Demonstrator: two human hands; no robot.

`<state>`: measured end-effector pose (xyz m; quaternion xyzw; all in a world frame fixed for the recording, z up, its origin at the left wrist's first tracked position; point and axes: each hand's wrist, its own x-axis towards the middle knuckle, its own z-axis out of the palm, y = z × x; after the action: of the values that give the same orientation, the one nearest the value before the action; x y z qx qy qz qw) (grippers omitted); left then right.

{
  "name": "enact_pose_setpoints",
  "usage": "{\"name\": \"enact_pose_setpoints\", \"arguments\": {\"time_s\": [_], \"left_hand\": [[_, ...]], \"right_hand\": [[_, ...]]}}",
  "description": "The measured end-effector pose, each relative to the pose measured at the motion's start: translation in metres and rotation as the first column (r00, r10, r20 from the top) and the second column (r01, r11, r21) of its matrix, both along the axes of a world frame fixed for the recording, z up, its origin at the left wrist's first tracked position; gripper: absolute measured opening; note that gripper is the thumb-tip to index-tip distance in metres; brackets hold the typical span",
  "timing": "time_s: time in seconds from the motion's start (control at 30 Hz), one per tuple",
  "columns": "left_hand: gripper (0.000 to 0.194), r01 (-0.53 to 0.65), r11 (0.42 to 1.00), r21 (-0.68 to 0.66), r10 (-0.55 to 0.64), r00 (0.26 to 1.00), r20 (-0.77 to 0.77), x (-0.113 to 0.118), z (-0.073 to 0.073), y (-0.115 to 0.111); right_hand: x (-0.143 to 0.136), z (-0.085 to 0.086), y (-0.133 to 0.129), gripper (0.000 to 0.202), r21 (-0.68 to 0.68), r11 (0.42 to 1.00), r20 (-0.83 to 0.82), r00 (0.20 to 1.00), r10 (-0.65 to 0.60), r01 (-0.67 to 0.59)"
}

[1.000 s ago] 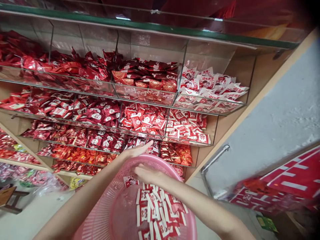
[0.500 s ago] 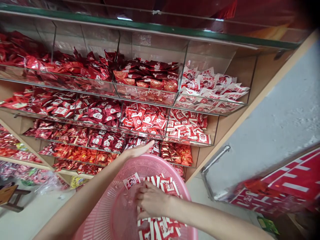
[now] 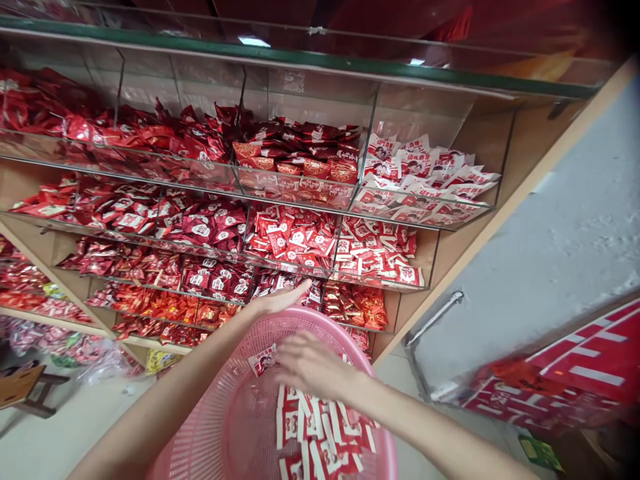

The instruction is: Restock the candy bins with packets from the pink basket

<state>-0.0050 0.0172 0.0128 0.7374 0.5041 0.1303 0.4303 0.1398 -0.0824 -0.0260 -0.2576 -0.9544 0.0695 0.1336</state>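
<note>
A pink plastic basket with perforated walls is below me, tilted toward me. My left hand holds it at the far rim, the thumb lying along the outside and the other fingers hidden. Inside the basket, red-and-white candy packets lie in a heap on the right side. One single packet rests apart, against the far left wall. My right hand hovers over the heap, slightly blurred, its fingers apart and reaching beside that single packet; no packet shows in it.
Ahead stands a wooden rack with glass-fronted compartments full of red packets. White-and-red packets fill the top right compartment. A grey wall is to the right. A wooden stool and bagged sweets are at lower left.
My right hand has lifted from the heap and moved slightly up, its fingers now straighter, uncovering packets below. My left hand stays at the rim.
</note>
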Motion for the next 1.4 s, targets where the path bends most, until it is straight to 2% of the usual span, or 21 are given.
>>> {"name": "enact_pose_setpoints", "arguments": {"time_s": [0.07,0.13,0.17,0.2,0.27,0.3,0.33,0.37,0.4,0.43,0.53,0.63,0.73,0.87,0.97,1.07,1.2,1.33,1.4], "left_hand": [[0.080,0.008,1.000,0.009,-0.008,1.000,-0.001,0.000,0.000,0.000],[0.082,0.022,1.000,-0.001,-0.022,1.000,-0.007,-0.001,0.000,0.000],[0.084,0.025,1.000,-0.013,-0.025,1.000,-0.015,-0.001,0.000,0.000],[0.085,0.024,0.999,-0.023,-0.024,0.999,-0.028,-0.001,0.000,0.000],[0.087,0.003,1.000,-0.012,-0.004,0.998,-0.063,0.000,0.001,0.000],[0.086,-0.006,1.000,0.012,0.007,0.997,-0.080,0.001,0.001,0.000],[0.086,-0.004,0.999,0.042,0.008,0.995,-0.100,0.003,0.002,0.000],[0.085,0.008,0.998,0.068,0.001,0.992,-0.124,0.004,0.002,0.000],[0.084,0.029,0.996,0.088,-0.016,0.989,-0.145,0.006,0.002,0.000],[0.084,0.055,0.993,0.103,-0.038,0.987,-0.158,0.008,0.002,0.000],[0.082,0.124,0.984,0.130,-0.105,0.983,-0.148,0.012,0.002,0.000],[0.081,0.132,0.980,0.151,-0.105,0.979,-0.173,0.013,0.004,0.000],[0.080,0.136,0.984,0.116,-0.109,0.972,-0.210,0.007,0.010,0.000],[0.076,0.161,0.984,0.074,-0.150,0.979,-0.137,-0.005,0.011,-0.002],[0.070,0.168,0.978,0.127,-0.157,0.983,-0.095,-0.011,0.003,-0.004],[0.067,0.160,0.969,0.189,-0.139,0.983,-0.119,-0.013,-0.009,-0.004],[0.060,0.175,0.954,0.244,-0.139,0.978,-0.156,-0.019,-0.026,0.001],[0.054,0.188,0.953,0.237,-0.142,0.969,-0.201,-0.029,-0.037,0.011],[0.054,0.178,0.961,0.211,-0.138,0.972,-0.190,-0.032,-0.039,0.017]], "right_hand": [[0.015,0.013,0.017,0.030,0.011,0.972,-0.125,0.965,-0.230,0.233],[0.034,0.016,0.035,0.025,-0.026,0.874,-0.252,0.842,-0.476,0.486],[0.043,0.013,0.043,0.021,-0.089,0.823,-0.292,0.775,-0.560,0.561],[0.052,0.009,0.050,0.019,-0.193,0.790,-0.304,0.730,-0.612,0.582],[0.067,-0.002,0.058,0.027,-0.517,0.717,-0.221,0.736,-0.640,0.468],[0.072,-0.007,0.060,0.033,-0.693,0.620,-0.144,0.772,-0.619,0.368],[0.076,-0.013,0.061,0.038,-0.832,0.483,-0.075,0.808,-0.585,0.273],[0.078,-0.018,0.061,0.042,-0.916,0.349,-0.031,0.832,-0.555,0.198],[0.080,-0.022,0.060,0.045,-0.956,0.254,-0.017,0.840,-0.543,0.145],[0.081,-0.026,0.059,0.047,-0.973,0.205,-0.025,0.835,-0.549,0.106],[0.083,-0.032,0.056,0.051,-0.981,0.190,-0.086,0.794,-0.602,0.038],[0.088,-0.032,0.051,0.052,-0.988,0.153,-0.099,0.762,-0.640,0.000],[0.097,-0.030,0.044,0.051,-0.987,0.155,-0.134,0.734,-0.666,-0.040],[0.112,-0.031,0.032,0.050,-0.985,0.168,-0.150,0.683,-0.714,-0.041],[0.123,-0.036,0.024,0.052,-0.984,0.177,-0.156,0.651,-0.743,-0.035],[0.130,-0.038,0.018,0.055,-0.985,0.170,-0.148,0.630,-0.763,-0.025],[0.134,-0.037,0.010,0.055,-0.992,0.128,-0.106,0.580,-0.808,-0.002],[0.132,-0.037,-0.001,0.052,-0.992,0.055,-0.003,0.403,-0.915,0.118],[0.127,-0.040,-0.008,0.051,-0.989,0.036,0.015,0.334,-0.942,0.143]]}}
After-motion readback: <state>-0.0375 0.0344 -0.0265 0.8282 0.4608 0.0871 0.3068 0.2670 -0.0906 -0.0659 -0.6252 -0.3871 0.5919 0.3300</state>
